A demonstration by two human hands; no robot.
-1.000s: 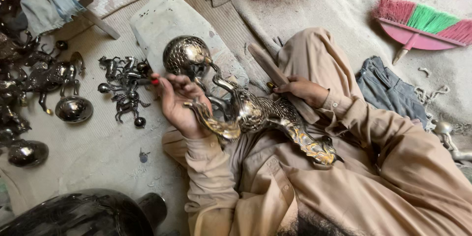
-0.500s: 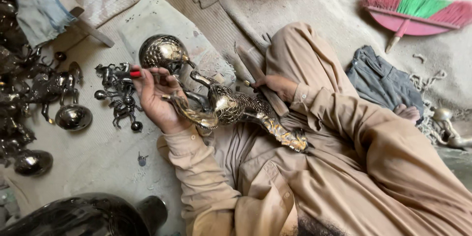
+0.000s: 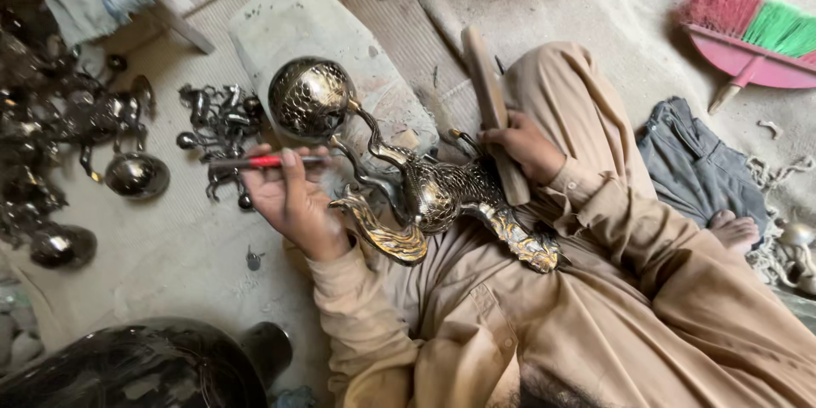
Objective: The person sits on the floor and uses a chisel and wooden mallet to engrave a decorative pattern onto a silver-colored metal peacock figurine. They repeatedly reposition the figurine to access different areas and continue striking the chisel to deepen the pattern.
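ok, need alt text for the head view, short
A seated person in tan clothes holds an ornate brass horse figure across the lap, its forelegs meeting a dimpled metal ball. The left hand holds a red-banded tool; the right hand grips a wooden stick. Dark metal parts lie on the floor at left, a pink brush at upper right.
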